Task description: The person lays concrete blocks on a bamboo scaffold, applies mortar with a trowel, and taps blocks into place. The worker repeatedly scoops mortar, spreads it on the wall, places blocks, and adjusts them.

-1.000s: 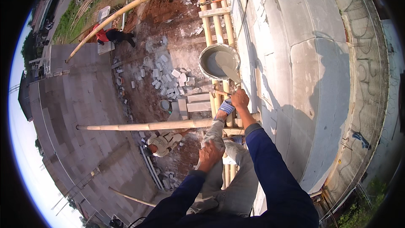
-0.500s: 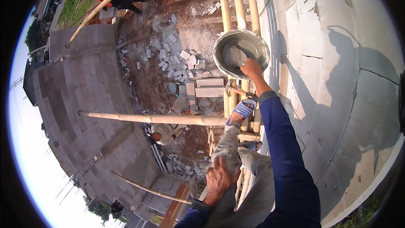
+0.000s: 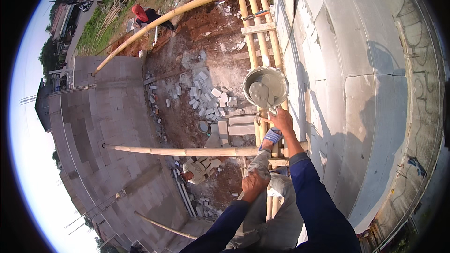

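A bucket [image 3: 286,78] of wet grey mortar stands on the bamboo scaffold poles, close against the block wall. My right hand [image 3: 282,121] is closed round the handle of a trowel [image 3: 259,94], whose mortar-covered blade is inside the bucket. Just left of that hand a hammer [image 3: 263,119] lies on the poles, partly hidden. My left hand [image 3: 254,185] rests on my bent knee and holds no object. My foot in a striped blue sandal [image 3: 273,135] is on the poles below the bucket.
At right rises a light block wall [image 3: 328,107]. Bamboo poles [image 3: 201,151] cross at left, over ground with broken blocks [image 3: 211,98] far below. A person [image 3: 199,169] is down there; another person in red headwear [image 3: 139,13] is farther off. A tool [image 3: 257,15] lies on the scaffold ahead.
My view has shifted, so the bucket sits lower in the picture. The trowel blade has turned and carries a rounded heap of mortar. My left hand stays on the knee.
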{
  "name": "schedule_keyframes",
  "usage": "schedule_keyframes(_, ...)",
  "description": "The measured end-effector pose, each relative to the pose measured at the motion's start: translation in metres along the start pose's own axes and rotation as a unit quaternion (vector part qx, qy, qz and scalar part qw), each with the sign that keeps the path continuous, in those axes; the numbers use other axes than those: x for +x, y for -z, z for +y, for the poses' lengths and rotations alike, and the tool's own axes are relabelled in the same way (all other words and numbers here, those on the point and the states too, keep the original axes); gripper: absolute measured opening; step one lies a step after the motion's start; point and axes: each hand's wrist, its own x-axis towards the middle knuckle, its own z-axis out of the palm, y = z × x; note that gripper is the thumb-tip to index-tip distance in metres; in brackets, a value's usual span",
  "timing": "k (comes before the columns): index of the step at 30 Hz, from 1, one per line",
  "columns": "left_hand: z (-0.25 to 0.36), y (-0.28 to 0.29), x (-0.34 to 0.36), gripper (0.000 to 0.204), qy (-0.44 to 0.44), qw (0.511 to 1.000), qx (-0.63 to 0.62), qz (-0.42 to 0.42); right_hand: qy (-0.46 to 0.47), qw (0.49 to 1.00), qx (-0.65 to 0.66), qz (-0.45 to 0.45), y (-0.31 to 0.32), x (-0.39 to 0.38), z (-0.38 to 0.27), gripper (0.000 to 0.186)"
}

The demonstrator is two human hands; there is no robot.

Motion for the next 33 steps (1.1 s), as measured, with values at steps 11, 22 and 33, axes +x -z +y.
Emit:
schedule_keyframes(11,-0.08,0.043,-0.009,0.064,-0.139,0.988,-0.057,-0.025,-0.098,0.988,0.085,0.082,0.162,-0.264,-0.059,0.059)
schedule_keyframes(22,0.056,0.119,-0.136,0.033,-0.39,0.916,-0.008,0.089,-0.292,0.935,0.142,0.145,0.194,-0.591,-0.002,0.053)
schedule_keyframes(33,0.25,0.05,-0.259,0.095,-0.666,0.679,0.244,0.19,-0.508,0.775,0.286,0.244,0.122,-0.7,0.062,0.046)
